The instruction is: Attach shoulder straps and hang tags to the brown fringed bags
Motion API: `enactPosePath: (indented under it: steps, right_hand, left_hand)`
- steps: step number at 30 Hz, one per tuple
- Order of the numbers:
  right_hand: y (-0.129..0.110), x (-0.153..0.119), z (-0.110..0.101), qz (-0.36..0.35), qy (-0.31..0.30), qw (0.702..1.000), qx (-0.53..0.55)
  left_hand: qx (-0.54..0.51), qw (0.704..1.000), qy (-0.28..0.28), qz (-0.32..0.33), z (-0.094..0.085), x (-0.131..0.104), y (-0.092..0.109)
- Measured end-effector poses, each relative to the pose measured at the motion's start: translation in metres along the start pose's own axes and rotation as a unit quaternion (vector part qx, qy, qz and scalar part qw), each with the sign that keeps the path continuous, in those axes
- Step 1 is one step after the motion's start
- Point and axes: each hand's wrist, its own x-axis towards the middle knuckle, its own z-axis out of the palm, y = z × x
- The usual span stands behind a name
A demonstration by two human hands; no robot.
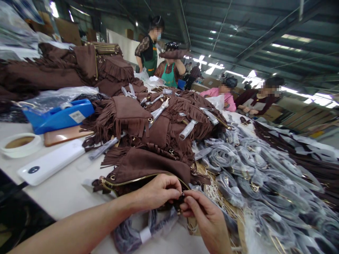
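Observation:
A brown fringed bag lies in front of me with its gold zipper partly open. My left hand reaches over the bag's opening, thumb and fingers pinched together at its right end. Close by, my right hand pinches at the same spot, and the fingertips of both hands nearly meet. Between them is a small dark piece by the zipper's end, too small to name. Below the hands, a plastic-wrapped strap with a white band rests on the table.
More brown fringed bags are heaped behind. Many wrapped straps cover the right side, beside white strings. On the left are a blue tape dispenser, a tape roll and a white device. Several people work farther back.

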Motion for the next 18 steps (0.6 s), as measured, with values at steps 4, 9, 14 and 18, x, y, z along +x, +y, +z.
enactPosePath:
  steps: [4,9,14,18]
  right_hand:
    - [0.0029,-0.0004,-0.0021,0.005,-0.017,1.0,0.005]
    - [0.008,-0.0013,-0.0039,0.053,0.005,0.997,0.054]
    - [0.0077,-0.0019,-0.0041,0.047,0.006,0.996,0.075]
    - [0.0063,-0.0009,-0.0044,0.013,-0.017,1.0,-0.006]
  left_hand:
    - [0.043,0.999,0.002,0.006,-0.001,-0.0016,-0.0006]
    - [0.087,0.996,0.008,0.01,-0.0015,-0.0018,-0.0026]
    - [0.103,0.994,0.011,0.027,-0.0016,-0.0021,0.0]
    - [0.135,0.99,0.017,0.044,-0.0006,-0.0032,0.0029]
